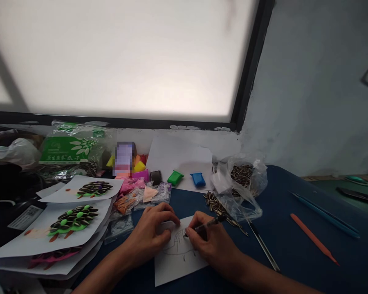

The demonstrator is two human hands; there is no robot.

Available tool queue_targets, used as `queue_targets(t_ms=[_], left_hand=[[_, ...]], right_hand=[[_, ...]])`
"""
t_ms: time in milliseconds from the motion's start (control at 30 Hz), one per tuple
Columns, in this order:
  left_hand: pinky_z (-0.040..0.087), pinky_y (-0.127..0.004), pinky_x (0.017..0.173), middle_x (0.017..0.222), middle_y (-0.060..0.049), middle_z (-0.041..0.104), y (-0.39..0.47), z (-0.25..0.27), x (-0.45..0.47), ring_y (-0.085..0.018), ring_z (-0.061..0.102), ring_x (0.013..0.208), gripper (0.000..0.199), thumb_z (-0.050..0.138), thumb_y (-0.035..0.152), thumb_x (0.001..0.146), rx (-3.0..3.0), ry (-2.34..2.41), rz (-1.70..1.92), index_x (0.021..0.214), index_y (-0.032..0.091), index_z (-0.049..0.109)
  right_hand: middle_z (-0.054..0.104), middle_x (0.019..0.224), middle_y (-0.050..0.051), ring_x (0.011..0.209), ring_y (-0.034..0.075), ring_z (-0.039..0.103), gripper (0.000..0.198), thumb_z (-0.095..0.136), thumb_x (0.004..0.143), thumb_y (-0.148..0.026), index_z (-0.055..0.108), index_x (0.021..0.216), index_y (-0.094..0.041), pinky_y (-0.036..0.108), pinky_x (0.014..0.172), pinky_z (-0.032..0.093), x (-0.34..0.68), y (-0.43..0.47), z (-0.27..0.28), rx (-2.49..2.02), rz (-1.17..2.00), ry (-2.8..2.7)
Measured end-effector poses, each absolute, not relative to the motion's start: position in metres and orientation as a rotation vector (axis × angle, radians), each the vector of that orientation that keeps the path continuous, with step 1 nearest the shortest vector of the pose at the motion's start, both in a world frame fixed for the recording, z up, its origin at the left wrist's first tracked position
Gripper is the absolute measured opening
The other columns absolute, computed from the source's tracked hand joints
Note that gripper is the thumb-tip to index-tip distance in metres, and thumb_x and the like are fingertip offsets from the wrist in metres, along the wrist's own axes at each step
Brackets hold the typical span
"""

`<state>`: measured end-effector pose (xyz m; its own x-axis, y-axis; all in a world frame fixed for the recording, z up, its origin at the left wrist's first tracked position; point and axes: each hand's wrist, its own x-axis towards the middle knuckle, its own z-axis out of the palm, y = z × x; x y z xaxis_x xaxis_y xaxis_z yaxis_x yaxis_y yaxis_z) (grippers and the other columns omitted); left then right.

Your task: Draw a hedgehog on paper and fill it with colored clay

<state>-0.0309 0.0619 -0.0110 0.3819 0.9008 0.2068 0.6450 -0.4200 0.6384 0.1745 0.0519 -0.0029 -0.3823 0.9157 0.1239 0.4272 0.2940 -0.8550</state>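
At a dark blue tabletop (187, 198) beneath a bright, black-framed window (135, 61), a person bends two bare hands to a small white paper sheet (174, 271) bearing a line drawing of a rounded body with short strokes and thin legs. The sheet lies squarely before the worker, the centre of our clock, with twelve toward the window. The right hand (214, 241), on the sheet's three o'clock side, pinches a slim, clear-barrelled pen with a black end (213, 221) between thumb and fingers, its tip at the drawing. The left hand (155, 228), at about eleven, rests on the paper, fingers curved and loosely parted, holding nothing. Striped sunflower seeds (213, 202) spill at one o'clock beside a clear plastic bag (257, 183) filled with more. At twelve sits a shiny green packet (175, 177); just past it, a shiny blue packet (198, 179). A second clear pen (265, 249) and a flat orange-red tool (314, 239) lie toward three, with blue tweezers (326, 214) slightly above. Toward ten, stacked white sheets (9, 245) carry spiny animals (72, 222) made of seeds on coloured bases.
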Motion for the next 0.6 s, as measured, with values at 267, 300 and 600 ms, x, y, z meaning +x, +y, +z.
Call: queue_targets(t_ms=[267, 300, 600], left_hand=[[0.044, -0.042, 0.091, 0.112, -0.003, 0.063, 0.0611, -0.0109, -0.0320, -0.030, 0.054, 0.107, 0.038, 0.048, 0.013, 0.069, 2.168, 1.318, 0.737, 0.093, 0.027, 0.072], [0.044, -0.042, 0.091, 0.112, -0.003, 0.063, 0.0612, -0.0109, -0.0322, -0.030, 0.054, 0.108, 0.038, 0.048, 0.012, 0.069, 2.165, 1.318, 0.733, 0.093, 0.027, 0.072], [0.042, -0.042, 0.091, 0.108, -0.004, 0.064, 0.0624, -0.0103, -0.0303, -0.029, 0.055, 0.104, 0.037, 0.047, 0.012, 0.067, 2.191, 1.320, 0.748, 0.092, 0.026, 0.072]], right_hand=[[0.046, 0.060, -0.005, 0.054, 0.011, 0.044, 0.014, 0.051, 0.090, -0.024, 0.049, 0.077, -0.020, 0.023, 0.050, 0.032, 0.1746, 0.0498, -0.0028, -1.203, 0.985, -1.948], [0.046, 0.060, -0.005, 0.053, 0.011, 0.043, 0.014, 0.051, 0.090, -0.023, 0.048, 0.076, -0.020, 0.023, 0.050, 0.031, 0.1745, 0.0497, -0.0025, -1.206, 0.983, -1.949], [0.044, 0.057, -0.006, 0.051, 0.011, 0.042, 0.016, 0.051, 0.089, -0.025, 0.047, 0.074, -0.021, 0.023, 0.048, 0.030, 0.1737, 0.0504, 0.0016, -1.190, 1.035, -1.946]])
